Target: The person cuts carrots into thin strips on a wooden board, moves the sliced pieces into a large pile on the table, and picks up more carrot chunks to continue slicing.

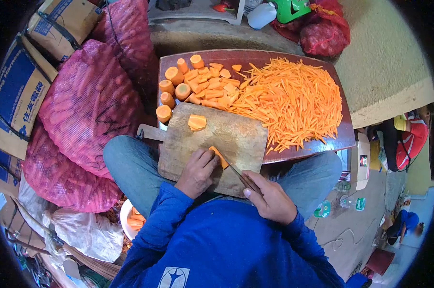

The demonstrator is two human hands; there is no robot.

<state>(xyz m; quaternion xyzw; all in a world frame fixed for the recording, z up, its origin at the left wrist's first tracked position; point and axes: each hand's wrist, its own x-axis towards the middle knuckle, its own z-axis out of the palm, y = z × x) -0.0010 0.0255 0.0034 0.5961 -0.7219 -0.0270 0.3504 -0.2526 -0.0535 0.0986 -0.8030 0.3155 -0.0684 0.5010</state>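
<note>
My left hand (198, 174) is closed, its fingertips pressing a carrot piece (219, 156) onto the wooden cutting board (231, 129). The fist of my right hand (271, 197) is wrapped round the handle of a knife (238, 173), whose blade reaches the right side of that piece. Further up the board lies a small stack of carrot slices (197, 122). Beyond the board, a heap of carrot strips (294, 103) covers the right part of a dark red table (344, 127). Thick carrot chunks (174, 75) and flat carrot slices (210, 85) lie on its left part.
Pink mesh sacks (90, 103) are piled at the left beside strapped cardboard boxes (15, 91). A white bucket (128, 218) with carrot pieces stands by my left knee. Plastic bottles (322, 209) are on the floor at right. Other people (405, 223) are at the far right.
</note>
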